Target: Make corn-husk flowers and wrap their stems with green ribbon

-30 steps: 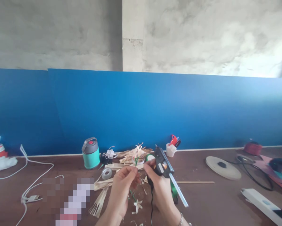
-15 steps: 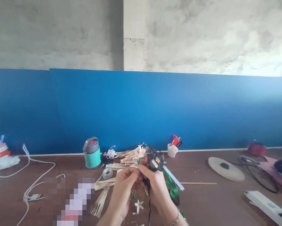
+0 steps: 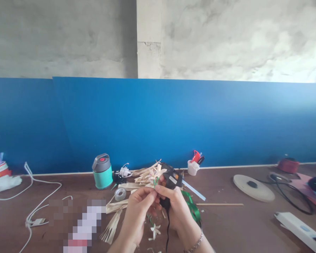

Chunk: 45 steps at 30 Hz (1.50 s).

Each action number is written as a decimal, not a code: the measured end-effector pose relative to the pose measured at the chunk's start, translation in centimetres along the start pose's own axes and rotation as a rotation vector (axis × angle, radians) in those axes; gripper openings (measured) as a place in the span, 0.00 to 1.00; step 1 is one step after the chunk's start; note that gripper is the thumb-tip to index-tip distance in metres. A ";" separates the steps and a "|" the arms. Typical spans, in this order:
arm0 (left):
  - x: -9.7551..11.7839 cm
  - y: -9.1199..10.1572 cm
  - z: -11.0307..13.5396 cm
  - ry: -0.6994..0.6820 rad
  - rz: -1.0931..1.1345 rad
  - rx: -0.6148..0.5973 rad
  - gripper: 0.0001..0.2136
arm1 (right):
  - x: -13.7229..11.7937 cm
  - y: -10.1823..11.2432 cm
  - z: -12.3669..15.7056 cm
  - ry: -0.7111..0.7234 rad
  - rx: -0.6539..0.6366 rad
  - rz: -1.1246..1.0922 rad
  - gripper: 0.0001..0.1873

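My left hand (image 3: 140,203) is closed, thumb and fingers pinched at the green stem of a pale, husk-like flower (image 3: 158,171). My right hand (image 3: 177,205) meets it there, its thumb near the same stem. A black glue gun (image 3: 171,177) sits within the right hand, its handle partly hidden by the fingers and a whitish glue stick (image 3: 193,189) jutting out of its back. Below the hands a second white flower (image 3: 155,231) lies on the table. Dry pale husk strips (image 3: 144,175) are piled just behind the hands.
Left of the hands stand a teal-and-grey flask (image 3: 102,174) and a tape roll (image 3: 120,194). Green ribbon (image 3: 192,209) and a thin wooden stick (image 3: 221,204) lie to the right, with a round lid (image 3: 253,188) beyond. A white cup (image 3: 193,168) holds red-handled scissors. White cables (image 3: 31,211) cross the left side.
The glue gun has tilted in my right hand, so its glue stick now lies flatter with its end higher. Both hands stay together at the flower's stem.
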<state>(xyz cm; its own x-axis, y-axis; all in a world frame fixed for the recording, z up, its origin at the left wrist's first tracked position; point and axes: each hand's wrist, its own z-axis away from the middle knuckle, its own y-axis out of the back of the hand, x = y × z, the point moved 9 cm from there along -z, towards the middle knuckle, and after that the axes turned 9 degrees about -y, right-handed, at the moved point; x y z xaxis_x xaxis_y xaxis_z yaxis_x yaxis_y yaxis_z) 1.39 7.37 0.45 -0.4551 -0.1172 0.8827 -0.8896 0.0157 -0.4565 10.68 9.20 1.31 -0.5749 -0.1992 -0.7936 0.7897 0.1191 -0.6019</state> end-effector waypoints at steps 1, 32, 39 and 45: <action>0.1 0.1 0.0 -0.004 -0.007 0.008 0.13 | 0.0 -0.1 0.1 -0.003 0.008 -0.007 0.11; -0.5 0.2 -0.1 0.117 0.062 -0.015 0.13 | -1.1 1.1 1.0 0.169 0.294 0.111 0.10; -0.5 0.6 -0.5 0.065 -0.011 0.020 0.16 | -0.9 0.8 0.6 0.121 0.277 0.082 0.11; -0.5 1.3 -0.5 0.056 -0.043 0.060 0.16 | -0.8 1.0 0.5 0.117 0.257 -0.002 0.11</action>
<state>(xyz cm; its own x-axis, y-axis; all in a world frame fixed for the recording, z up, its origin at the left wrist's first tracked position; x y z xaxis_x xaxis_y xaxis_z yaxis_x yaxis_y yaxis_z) 0.47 7.91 -0.56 -0.4198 -0.0604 0.9056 -0.9050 -0.0481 -0.4227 12.04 9.03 1.38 -0.5852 -0.0838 -0.8065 0.8086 -0.1346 -0.5727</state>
